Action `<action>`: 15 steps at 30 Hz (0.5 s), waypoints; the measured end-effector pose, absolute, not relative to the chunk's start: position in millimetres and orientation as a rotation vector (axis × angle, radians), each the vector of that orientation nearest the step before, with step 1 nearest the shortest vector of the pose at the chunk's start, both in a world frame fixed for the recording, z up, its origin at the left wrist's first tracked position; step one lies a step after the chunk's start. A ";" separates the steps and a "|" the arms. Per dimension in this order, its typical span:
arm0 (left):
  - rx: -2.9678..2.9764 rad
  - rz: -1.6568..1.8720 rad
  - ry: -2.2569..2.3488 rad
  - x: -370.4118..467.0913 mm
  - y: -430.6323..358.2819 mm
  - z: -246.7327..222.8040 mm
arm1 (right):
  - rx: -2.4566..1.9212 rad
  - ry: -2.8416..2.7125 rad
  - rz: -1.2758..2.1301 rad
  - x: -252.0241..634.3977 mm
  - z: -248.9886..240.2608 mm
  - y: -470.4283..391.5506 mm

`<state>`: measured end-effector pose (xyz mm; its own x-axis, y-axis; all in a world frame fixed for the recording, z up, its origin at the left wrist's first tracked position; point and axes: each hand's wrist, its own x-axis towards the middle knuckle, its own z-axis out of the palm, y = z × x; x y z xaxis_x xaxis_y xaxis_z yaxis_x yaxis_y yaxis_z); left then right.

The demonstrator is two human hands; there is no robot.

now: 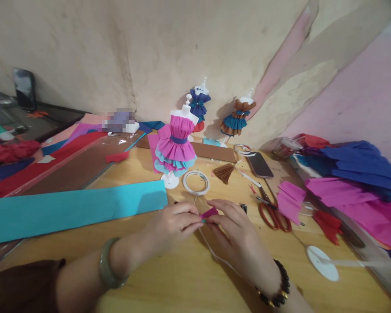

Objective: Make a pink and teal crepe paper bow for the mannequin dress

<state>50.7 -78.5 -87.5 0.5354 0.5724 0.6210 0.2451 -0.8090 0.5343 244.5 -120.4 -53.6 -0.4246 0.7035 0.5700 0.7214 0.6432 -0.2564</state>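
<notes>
My left hand (176, 222), wearing a green bangle at the wrist, pinches a small piece of magenta crepe paper (209, 212). My right hand (236, 237), with a black beaded bracelet, has its thumb and fingers closed on the paper's other side. A tiny blue bit shows between the fingertips. White string (211, 251) runs down from the hands across the wooden table. Just beyond the hands lies a roll of white tape (196, 182). Behind it stands a small white mannequin in a pink and blue paper dress (179, 142).
Two more dressed mini mannequins stand at the wall, one in navy (199, 102), one in brown and teal (235, 122). A turquoise paper strip (78, 211) lies left. Red-handled scissors (273, 213), a phone (260, 164), a white disc stand (322, 263) and crepe paper (358, 208) are right.
</notes>
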 end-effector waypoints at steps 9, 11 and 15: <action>2.443 1.134 0.684 49.8 -80.1 -89.0 | -1.080 -2.178 0.078 247.4 -55.6 -120.1; 2.435 1.114 0.692 49.5 -79.9 -89.4 | -1.076 -2.180 0.108 247.6 -55.6 -120.3; 2.412 1.089 0.733 49.6 -80.0 -90.1 | -1.079 -2.165 0.142 247.7 -56.0 -120.6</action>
<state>49.6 -80.0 -90.1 0.5608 0.6036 0.5667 0.2984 -0.7858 0.5417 247.7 -120.6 -56.0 -0.4051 0.7360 0.5425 0.6591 0.6463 -0.3847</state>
